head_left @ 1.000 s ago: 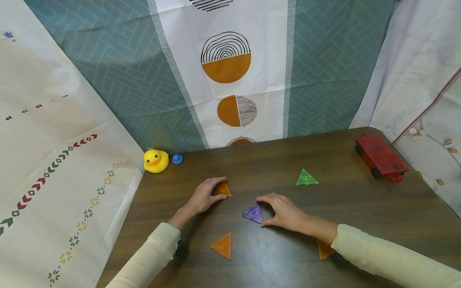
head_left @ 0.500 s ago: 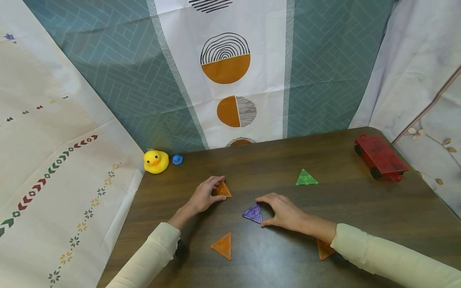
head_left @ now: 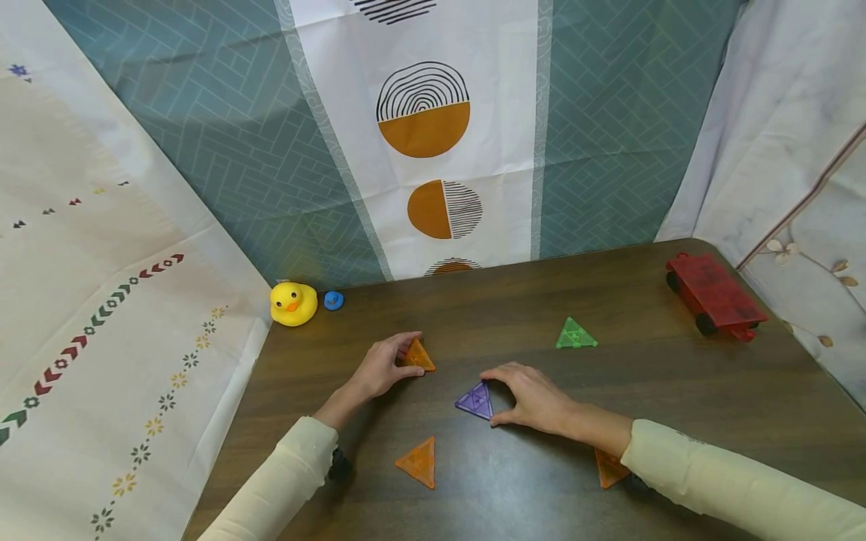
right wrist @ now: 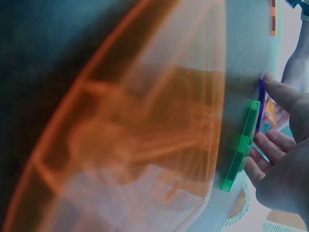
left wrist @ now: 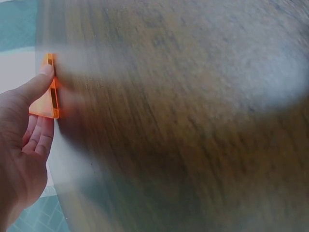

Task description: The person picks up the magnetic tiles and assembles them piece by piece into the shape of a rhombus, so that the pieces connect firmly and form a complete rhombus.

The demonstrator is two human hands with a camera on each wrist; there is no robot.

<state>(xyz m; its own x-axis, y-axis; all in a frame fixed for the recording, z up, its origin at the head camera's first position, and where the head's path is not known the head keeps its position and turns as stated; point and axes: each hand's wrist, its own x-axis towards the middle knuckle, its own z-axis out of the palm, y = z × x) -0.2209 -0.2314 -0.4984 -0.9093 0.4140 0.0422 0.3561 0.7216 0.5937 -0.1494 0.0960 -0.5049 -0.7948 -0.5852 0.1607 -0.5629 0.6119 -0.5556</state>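
Observation:
My left hand holds an orange see-through triangle tile on the table, left of centre. In the left wrist view, the thumb lies at one side of this orange tile and the fingers at the other. A purple triangle tile lies flat nearer the middle, its right side between the thumb and forefinger of my right hand. The right wrist view shows that purple tile edge-on at the fingertips. The other right fingers are loosely bent.
A second orange tile lies nearer the front, another partly under the right sleeve. Farther back is a green triangle tile. A red wheeled cart stands back right; a yellow duck and small blue duck sit back left.
The left fingers have drawn back slightly, so more of the orange tile's upper corner shows. The right hand and purple tile have stayed in place.

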